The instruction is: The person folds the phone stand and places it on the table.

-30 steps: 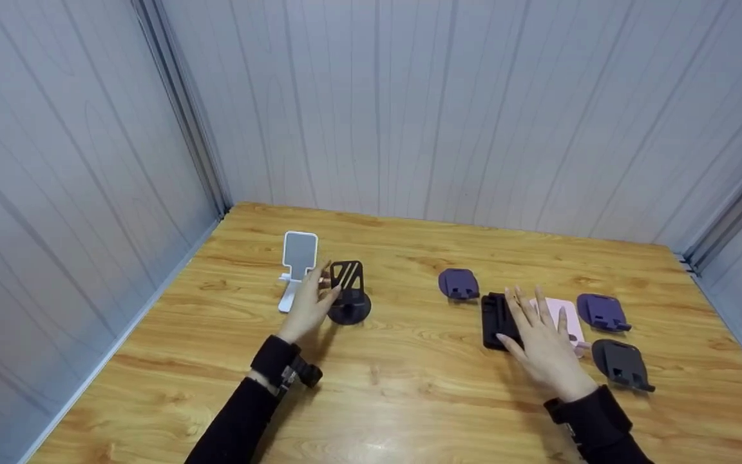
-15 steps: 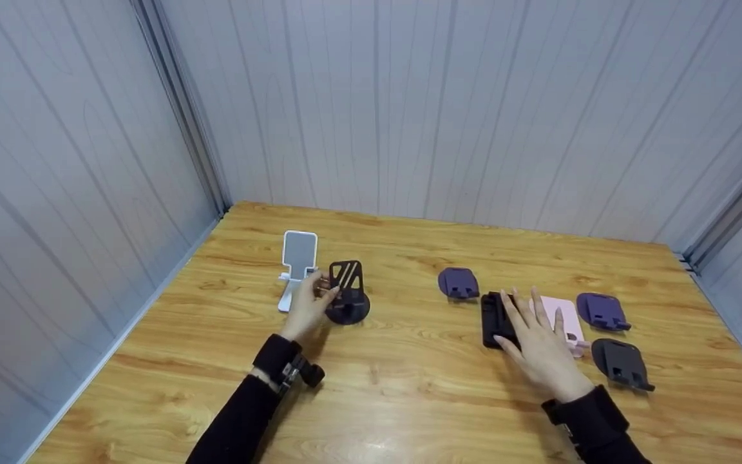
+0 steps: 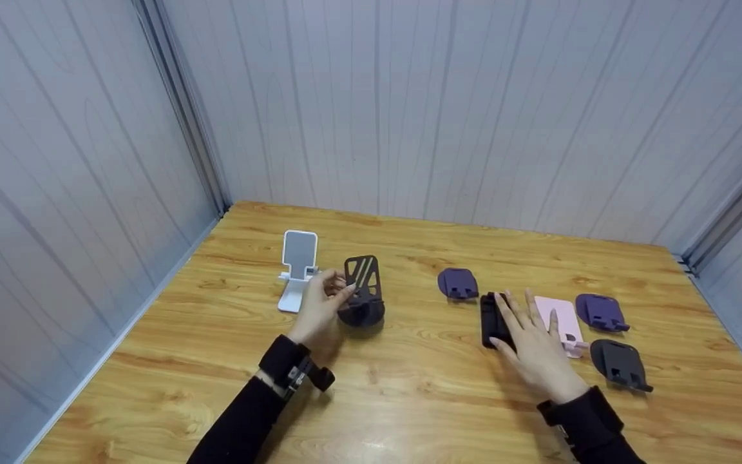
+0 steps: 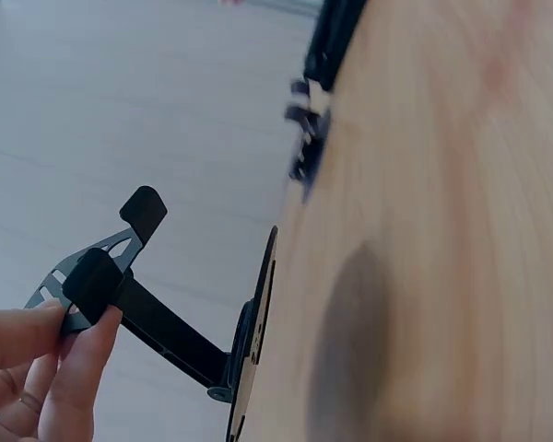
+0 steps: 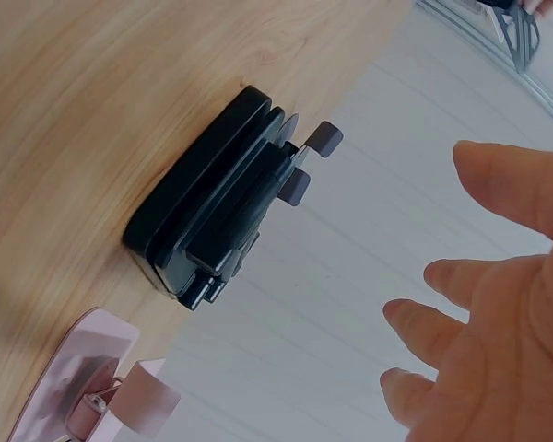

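Observation:
My left hand (image 3: 321,306) pinches the edge of a black phone stand (image 3: 364,301), which has a slotted back plate and a round base. In the left wrist view, thumb and fingertips grip the plate of this stand (image 4: 170,330) beside its two hooked lips. Its base is tilted, with a dark shadow on the table beside it. My right hand (image 3: 542,361) is spread, fingers extended, over a folded black phone stand (image 3: 493,321). In the right wrist view that folded stand (image 5: 212,198) lies apart from the fingertips, and nothing is held there.
A white phone stand (image 3: 299,254) stands unfolded behind the left hand. Around the right hand lie a pink stand (image 3: 561,316), two purple stands (image 3: 458,283) and a dark grey one (image 3: 622,364), all folded flat. Panelled walls (image 3: 377,116) border the wooden table (image 3: 397,399).
The left hand has closed its fingers on the black phone stand and moved it slightly right, its base now tilting. The right hand has shifted a little left, still spread.

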Demonstrator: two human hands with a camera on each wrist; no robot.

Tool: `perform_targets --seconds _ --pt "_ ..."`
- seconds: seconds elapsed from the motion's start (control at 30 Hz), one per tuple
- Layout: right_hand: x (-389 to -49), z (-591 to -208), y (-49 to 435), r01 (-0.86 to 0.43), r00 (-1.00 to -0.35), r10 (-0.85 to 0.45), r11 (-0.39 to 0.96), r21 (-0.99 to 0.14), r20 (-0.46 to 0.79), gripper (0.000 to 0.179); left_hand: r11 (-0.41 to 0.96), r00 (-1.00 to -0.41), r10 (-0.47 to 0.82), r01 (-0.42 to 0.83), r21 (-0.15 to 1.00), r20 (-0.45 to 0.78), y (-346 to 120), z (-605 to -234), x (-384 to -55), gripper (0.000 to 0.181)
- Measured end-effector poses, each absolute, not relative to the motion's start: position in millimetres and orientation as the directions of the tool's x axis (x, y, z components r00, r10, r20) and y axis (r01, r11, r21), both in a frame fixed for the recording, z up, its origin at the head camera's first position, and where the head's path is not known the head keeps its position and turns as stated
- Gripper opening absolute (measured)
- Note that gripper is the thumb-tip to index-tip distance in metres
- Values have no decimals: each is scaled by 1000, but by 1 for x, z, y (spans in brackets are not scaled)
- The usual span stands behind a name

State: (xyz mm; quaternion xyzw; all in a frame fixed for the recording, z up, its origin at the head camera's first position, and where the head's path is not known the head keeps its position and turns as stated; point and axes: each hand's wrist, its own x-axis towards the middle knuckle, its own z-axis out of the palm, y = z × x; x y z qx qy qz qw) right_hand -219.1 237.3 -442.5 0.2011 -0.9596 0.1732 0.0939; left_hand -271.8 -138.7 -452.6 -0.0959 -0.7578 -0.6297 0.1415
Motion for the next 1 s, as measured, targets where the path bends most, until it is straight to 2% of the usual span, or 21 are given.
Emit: perform_targets --seconds 0.43,0.53,0.67,0.77,0.87,0.93,1.0 --pt "-217 -443 223 -462 -879 -387 833 -303 278 68 150 -908 148 412 899 391 -95 -430 -249 14" --pt "-220 -444 218 -488 -870 -406 790 -372 279 68 187 -866 203 492 851 456 -85 -427 -247 14" --pt "-226 -442 209 -488 -870 -429 684 -543 242 69 195 -823 273 554 809 498 -70 -425 -245 15" --pt "-230 -441 205 -404 -887 -434 558 -725 161 69 177 -800 315 579 796 511 -59 -422 -245 17" --pt "-235 -441 202 -220 -895 -443 350 -910 47 69 159 -777 339 603 781 531 -51 -418 -243 18" --pt "-238 -442 202 -77 -890 -455 186 -979 -16 70 145 -766 354 612 778 537 -46 -416 -242 18" --pt "-241 -444 203 30 -882 -470 37 -999 -44 72 139 -759 364 618 774 540 -43 -415 -241 19"
